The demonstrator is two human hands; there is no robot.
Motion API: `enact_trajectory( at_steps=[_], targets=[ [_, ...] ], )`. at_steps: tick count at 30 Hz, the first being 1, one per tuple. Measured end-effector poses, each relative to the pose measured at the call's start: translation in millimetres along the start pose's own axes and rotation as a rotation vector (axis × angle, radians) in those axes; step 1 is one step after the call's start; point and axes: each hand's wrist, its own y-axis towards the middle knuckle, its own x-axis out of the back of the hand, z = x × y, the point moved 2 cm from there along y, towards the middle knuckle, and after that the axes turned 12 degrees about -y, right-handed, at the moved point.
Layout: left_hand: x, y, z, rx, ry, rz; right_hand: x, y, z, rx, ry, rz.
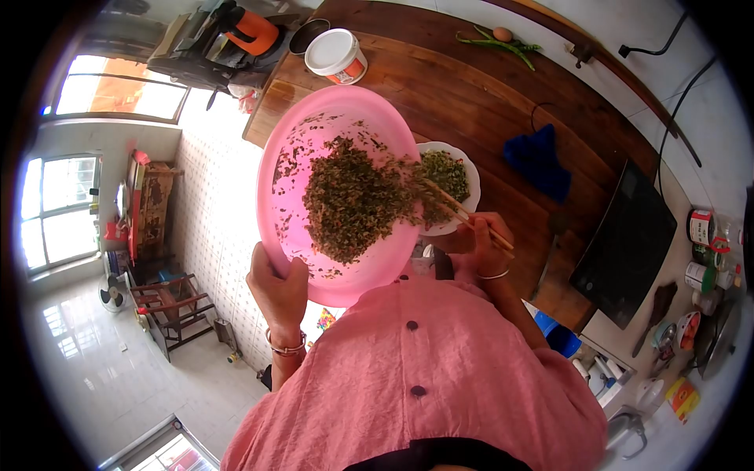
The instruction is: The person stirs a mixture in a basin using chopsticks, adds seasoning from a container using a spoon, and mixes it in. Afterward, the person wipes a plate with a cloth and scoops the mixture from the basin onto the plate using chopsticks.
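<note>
My left hand (279,289) grips the near left rim of a large pink basin (271,188), thumb over the edge. The basin is tilted toward a white plate (473,177). A heap of chopped green-brown filling (345,200) lies in it, with bits stuck along its wall. In my right hand (491,242) is a pair of chopsticks (459,206), their tips at the basin's right rim amid the chopped mix. Some of the mix, blurred, passes over that rim toward the plate. On the plate sits more chopped green food (445,174); the basin hides its left part.
A white tub (336,55) stands on the wooden table (416,74) beyond the basin. Green peppers (503,49) and an egg (503,34) lie at the back. A blue cloth (538,162) and a black induction cooktop (626,245) are to the right, with jars (700,228) beyond.
</note>
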Motion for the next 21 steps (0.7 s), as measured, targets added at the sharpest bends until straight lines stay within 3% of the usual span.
enact_trajectory(
  at_steps=[17,18,21],
  targets=[
    [-2,3,19,0.125,-0.114,-0.089,30,16,-43,-0.375,0.279,-0.131],
    [-3,3,18,0.126,-0.115,-0.093,33,15,-43,-0.373,0.278,-0.128],
    [-2,3,21,0.147,-0.092,-0.095,40,16,-33,-0.058,-0.155,-0.108]
  ],
)
